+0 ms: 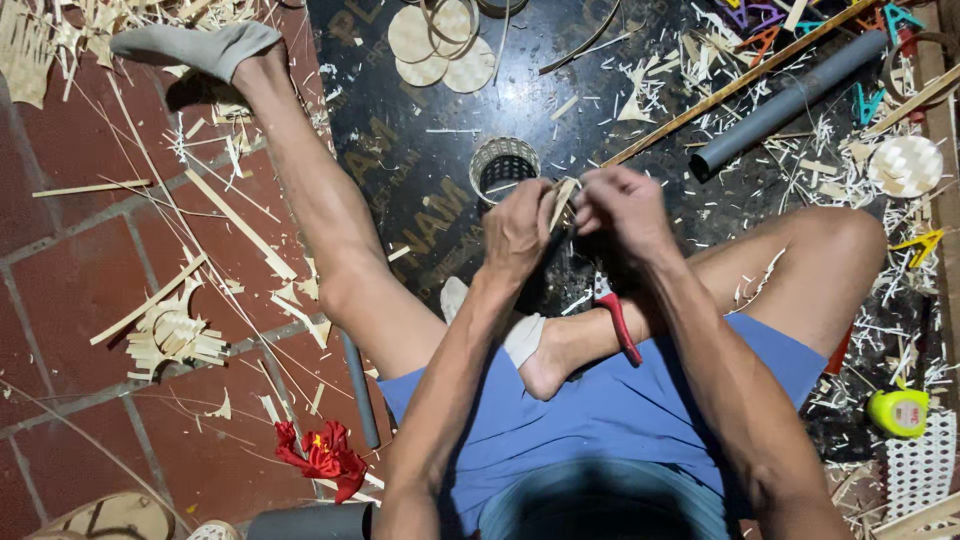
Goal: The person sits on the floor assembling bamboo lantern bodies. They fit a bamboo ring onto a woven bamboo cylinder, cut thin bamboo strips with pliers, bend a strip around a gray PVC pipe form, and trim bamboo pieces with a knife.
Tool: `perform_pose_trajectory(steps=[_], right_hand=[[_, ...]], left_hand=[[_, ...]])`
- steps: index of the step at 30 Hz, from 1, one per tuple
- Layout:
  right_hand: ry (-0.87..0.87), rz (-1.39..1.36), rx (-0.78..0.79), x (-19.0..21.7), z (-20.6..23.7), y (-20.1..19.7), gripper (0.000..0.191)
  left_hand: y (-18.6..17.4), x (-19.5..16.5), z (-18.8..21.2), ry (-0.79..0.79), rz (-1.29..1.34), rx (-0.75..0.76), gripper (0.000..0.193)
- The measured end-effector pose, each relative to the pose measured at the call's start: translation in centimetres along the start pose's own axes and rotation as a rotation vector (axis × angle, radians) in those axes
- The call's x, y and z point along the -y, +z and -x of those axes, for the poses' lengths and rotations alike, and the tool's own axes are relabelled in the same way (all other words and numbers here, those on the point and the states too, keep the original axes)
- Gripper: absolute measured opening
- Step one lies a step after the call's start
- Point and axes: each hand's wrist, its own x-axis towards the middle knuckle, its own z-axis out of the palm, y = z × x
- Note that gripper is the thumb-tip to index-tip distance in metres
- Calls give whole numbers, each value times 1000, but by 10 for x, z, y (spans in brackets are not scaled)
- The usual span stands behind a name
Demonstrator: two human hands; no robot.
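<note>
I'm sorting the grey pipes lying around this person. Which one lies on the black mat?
The long grey pipe at upper right, slanting across the black mat. The thin pipe lies on red tiles by the thigh.

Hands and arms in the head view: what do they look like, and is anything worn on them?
Both arms are bare to the frame's lower edge: no sleeves, gloves, watch or rings visible. The left hand and right hand look lean, with sinewy forearms.

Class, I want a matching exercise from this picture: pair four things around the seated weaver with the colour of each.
Things:
1. tape measure
2. pipe
3. cutter handles
4. shorts

Colours:
A. blue
B. grey
C. red
D. yellow-green

Pairs: 1-D, 2-B, 3-C, 4-A
</note>
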Motion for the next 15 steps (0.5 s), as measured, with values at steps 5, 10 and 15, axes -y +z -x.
perform_pose_trajectory(steps=[5,10,15], right_hand=[[-57,676,-522,12,-77,-63,46],[-209,971,-581,20,-109,-77,32],[-146,257,-457,28,-48,-36,14]], left_hand=[[-49,-27,-8,64,67,-197,17],[-74,-62,-24,-124,544,-176,30],[-49,-59,-42,-298,1083,-150,40]])
